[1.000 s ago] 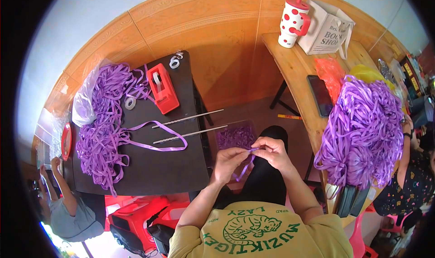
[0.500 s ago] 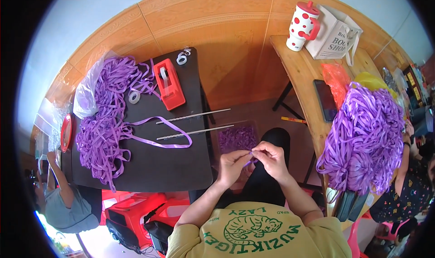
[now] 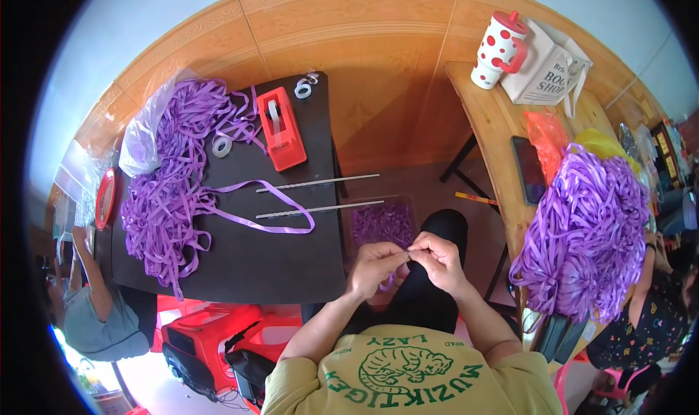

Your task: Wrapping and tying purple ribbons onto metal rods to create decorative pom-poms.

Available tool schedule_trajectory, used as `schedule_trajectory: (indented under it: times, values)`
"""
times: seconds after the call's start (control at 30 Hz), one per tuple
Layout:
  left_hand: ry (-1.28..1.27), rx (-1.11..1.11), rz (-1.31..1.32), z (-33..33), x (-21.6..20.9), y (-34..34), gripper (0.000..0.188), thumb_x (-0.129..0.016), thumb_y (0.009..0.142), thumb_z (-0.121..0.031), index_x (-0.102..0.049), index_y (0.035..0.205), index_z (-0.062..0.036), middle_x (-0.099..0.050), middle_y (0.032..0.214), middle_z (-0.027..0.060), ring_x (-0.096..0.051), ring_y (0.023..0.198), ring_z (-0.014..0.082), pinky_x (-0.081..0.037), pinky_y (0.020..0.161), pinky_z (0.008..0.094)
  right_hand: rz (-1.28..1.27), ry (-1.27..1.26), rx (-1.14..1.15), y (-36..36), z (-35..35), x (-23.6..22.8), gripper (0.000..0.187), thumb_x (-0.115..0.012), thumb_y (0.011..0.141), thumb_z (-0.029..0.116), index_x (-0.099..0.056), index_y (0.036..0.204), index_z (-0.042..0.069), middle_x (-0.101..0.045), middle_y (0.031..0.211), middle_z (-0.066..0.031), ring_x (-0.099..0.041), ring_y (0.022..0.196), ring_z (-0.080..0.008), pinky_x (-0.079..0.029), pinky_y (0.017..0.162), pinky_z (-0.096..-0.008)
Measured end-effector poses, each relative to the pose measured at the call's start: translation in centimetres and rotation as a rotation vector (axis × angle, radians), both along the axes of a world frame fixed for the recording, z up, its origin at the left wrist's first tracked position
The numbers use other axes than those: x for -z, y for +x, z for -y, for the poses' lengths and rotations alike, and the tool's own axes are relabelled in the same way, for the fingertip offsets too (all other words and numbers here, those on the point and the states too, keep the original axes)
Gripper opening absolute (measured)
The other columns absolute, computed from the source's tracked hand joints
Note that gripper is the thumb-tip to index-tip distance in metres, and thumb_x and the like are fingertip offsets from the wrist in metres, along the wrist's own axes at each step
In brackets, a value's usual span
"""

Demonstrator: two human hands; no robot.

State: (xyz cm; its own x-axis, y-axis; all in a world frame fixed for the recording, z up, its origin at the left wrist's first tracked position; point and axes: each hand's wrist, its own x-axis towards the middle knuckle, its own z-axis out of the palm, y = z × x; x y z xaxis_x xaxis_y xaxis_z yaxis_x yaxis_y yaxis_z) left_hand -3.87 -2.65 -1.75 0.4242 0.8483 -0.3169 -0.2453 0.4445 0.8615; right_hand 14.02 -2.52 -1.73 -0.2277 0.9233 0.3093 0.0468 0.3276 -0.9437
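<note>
Above my lap my left hand (image 3: 374, 266) and my right hand (image 3: 438, 261) meet fingertip to fingertip, both in a closed pinch. Between them is a thin purple ribbon (image 3: 388, 281), mostly hidden by the fingers; a short piece of it shows under my left hand. Just beyond my hands a clear plastic box (image 3: 412, 212) holds many small purple ribbon pieces (image 3: 380, 224). From the black table on the left, two thin pale rods (image 3: 349, 206) stick out toward that box. A long loop of purple ribbon (image 3: 295, 229) lies by them on the tabletop.
On the black table (image 3: 247, 269) are a tangled purple ribbon heap (image 3: 164, 196), a red tape dispenser (image 3: 282, 127) and tape rolls (image 3: 222, 146). The wooden table (image 3: 484, 135) at right carries another ribbon heap (image 3: 582, 233), a phone (image 3: 528, 169), a dotted tumbler (image 3: 499, 49) and a bag (image 3: 542, 73). People sit at both sides.
The whole view has shifted slightly. My two hands stay pinched together, with the fingers a little changed in position, and the ribbon piece now hangs lower below my left hand.
</note>
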Motion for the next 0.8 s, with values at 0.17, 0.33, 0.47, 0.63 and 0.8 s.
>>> schedule_trajectory:
  times: [0.17,0.33,0.47,0.63,0.8]
  values:
    - [0.044,-0.117,-0.038,0.5,-0.8,1.1,0.011,-0.060,0.089,-0.009,-0.066,0.086,-0.0004,-0.056,0.063,-0.0020,-0.045,0.052,0.0017,-0.032,0.044,0.0170,0.109,0.003,-0.023,0.5,-0.4,-0.5,0.002,-0.062,0.080,-0.005,-0.061,0.082,-0.003,-0.058,0.074,-0.0057,-0.054,0.064,-0.0099,-0.040,0.056,-0.0234]
    - [0.197,-0.185,-0.062,1.2,0.4,1.2,0.010,-0.060,0.088,-0.007,-0.067,0.086,-0.0017,-0.050,0.058,-0.0065,-0.039,0.050,-0.0002,-0.025,0.044,0.0170,0.179,-0.004,-0.030,0.4,0.1,-1.5,0.003,-0.063,0.079,-0.005,-0.061,0.080,-0.003,-0.057,0.071,-0.0075,-0.054,0.063,-0.0139,-0.041,0.056,-0.0258]
    - [0.200,-0.178,-0.014,1.4,-0.1,1.3,0.011,-0.059,0.088,-0.007,-0.067,0.084,-0.0021,-0.049,0.058,-0.0064,-0.038,0.050,-0.0003,-0.025,0.044,0.0173,0.308,0.237,-0.065,0.7,-0.2,-2.0,0.007,-0.064,0.074,-0.006,-0.058,0.075,-0.002,-0.055,0.067,-0.0094,-0.053,0.059,-0.0213,-0.041,0.055,-0.0308]
    - [0.028,-0.123,0.041,1.4,-0.6,1.1,0.013,-0.057,0.090,-0.007,-0.066,0.082,-0.0008,-0.047,0.056,-0.0061,-0.033,0.047,0.0000,-0.022,0.042,0.0185,0.337,0.384,-0.122,1.1,-0.8,-2.4,0.013,-0.066,0.068,-0.007,-0.057,0.076,-0.001,-0.055,0.068,-0.0083,-0.052,0.060,-0.0240,-0.041,0.054,-0.0334]
    - [-0.249,-0.018,0.200,1.0,0.8,0.2,0.013,-0.056,0.090,-0.007,-0.062,0.083,0.0028,-0.042,0.053,-0.0059,-0.031,0.042,0.0017,-0.019,0.039,0.0198,0.474,0.453,-0.172,1.0,-0.8,-3.1,0.018,-0.067,0.064,-0.007,-0.058,0.077,0.000,-0.055,0.069,-0.0077,-0.053,0.062,-0.0245,-0.042,0.054,-0.0342]
